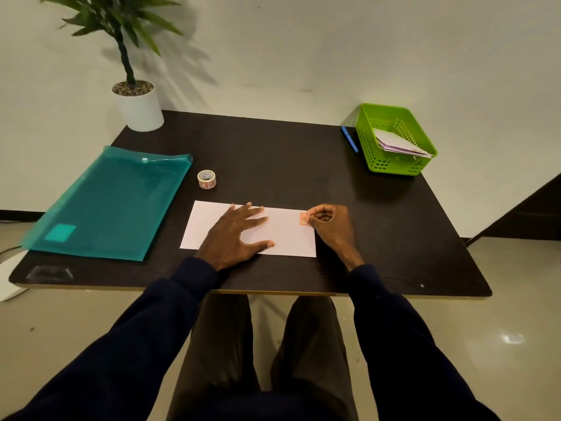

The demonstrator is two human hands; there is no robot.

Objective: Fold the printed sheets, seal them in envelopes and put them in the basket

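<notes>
Dark sleeves reach up from the lap to the black table point(303, 153), where both hands work on a white envelope point(282, 235) lying flat near the front edge. Left hand point(235, 235) is spread open, palm down, fingers fanned across the middle of the envelope and pinning it in place, gripping nothing. Right hand point(329, 221) is curled, thumb and forefinger pinching a small reddish sticker point(304, 218) at the envelope's upper right corner; whether it is already pressed down or just touching cannot be told.

Further out, the sticker roll point(206, 178) stands just beyond the envelope to the left, and a teal plastic folder point(112, 202) lies closed along the left side. At the far right corner sits the green basket point(394, 138), already holding a few finished envelopes point(400, 144), with a blue pen point(349, 139) just beside it. A potted plant point(138, 104) stands in the far left corner.

Risks from here, as a judgement: the sticker may cling to the fingertips and lift or crease when the pinch is released, or land crooked past the envelope's edge. If the left palm eases too soon, the light envelope could slide on the smooth tabletop and drag the sticker askew
</notes>
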